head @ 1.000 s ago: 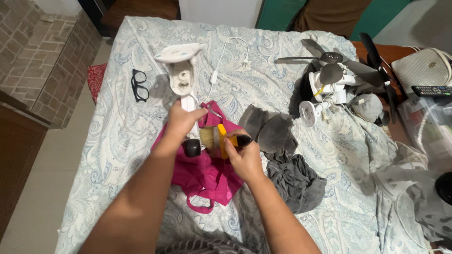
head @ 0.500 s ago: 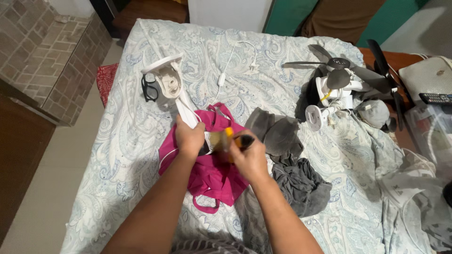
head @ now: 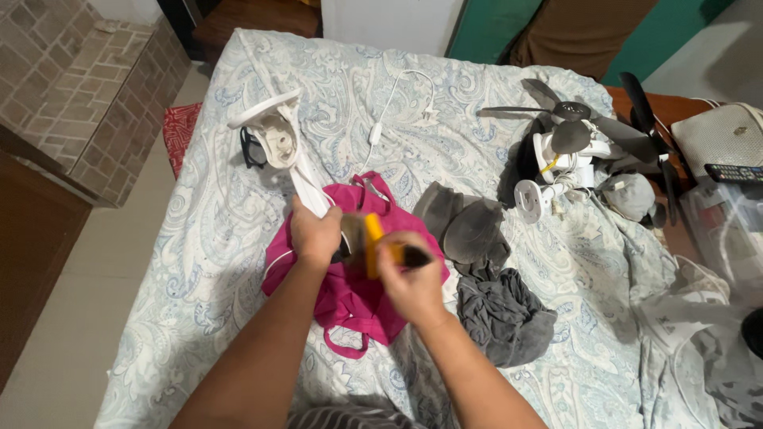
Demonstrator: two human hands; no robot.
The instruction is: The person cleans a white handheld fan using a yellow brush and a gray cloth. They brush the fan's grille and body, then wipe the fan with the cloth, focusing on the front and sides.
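Over the middle of the bed (head: 199,238), the left hand (head: 315,232) is clenched round the white fan stand (head: 288,151), its fingers wrapped about the stem while the base tilts toward the bed's far left corner, and the right hand (head: 409,278) grips a yellow-handled brush (head: 367,238) whose bristles seem to touch the stem's lower end, though motion blur makes contact uncertain. The step in hand looks like brushing dust off the stand, and the next stroke calls for a steady hold on the stem. A pink bag (head: 350,286) lies directly beneath, grey cloths (head: 485,270) just right, fan blades (head: 568,119) and glasses (head: 253,151) apart; nothing blocks the brush.
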